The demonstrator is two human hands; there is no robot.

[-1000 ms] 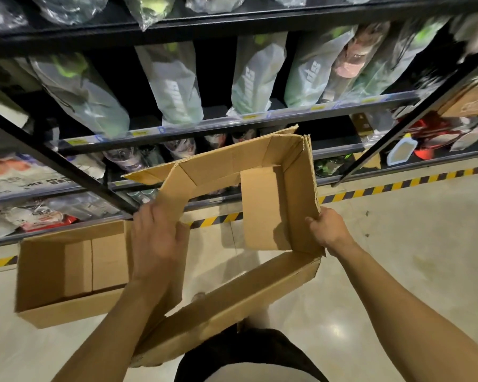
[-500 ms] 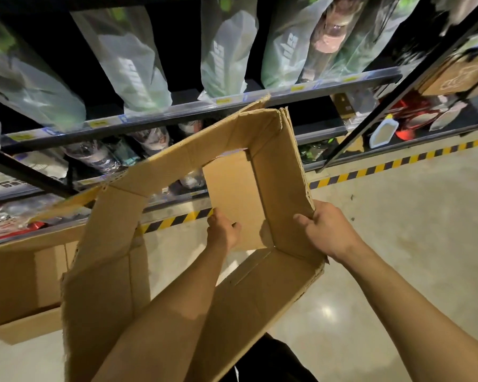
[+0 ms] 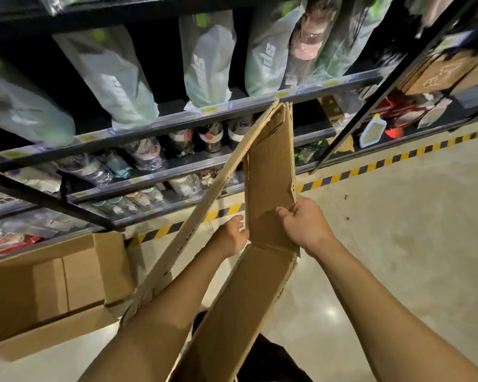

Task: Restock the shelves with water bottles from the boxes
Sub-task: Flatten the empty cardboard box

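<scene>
Holding a half-flattened cardboard box up by the shelves: right hand pinches its right panel, left hand touches the inside fold, can't tell if it's gripping. Water bottles line the middle shelf's front edge; another box sits on the floor.

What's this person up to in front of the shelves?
A person stands at the shelves holding an empty cardboard box that is half collapsed, its sides squeezed into a narrow diamond. The right hand grips the fold of one panel, and the left hand is inside the box against the same panel's edge; whether it grips is unclear. No bottle is in either hand. A second box sits open on the floor to the left, and bottles line the lower shelves.
</scene>
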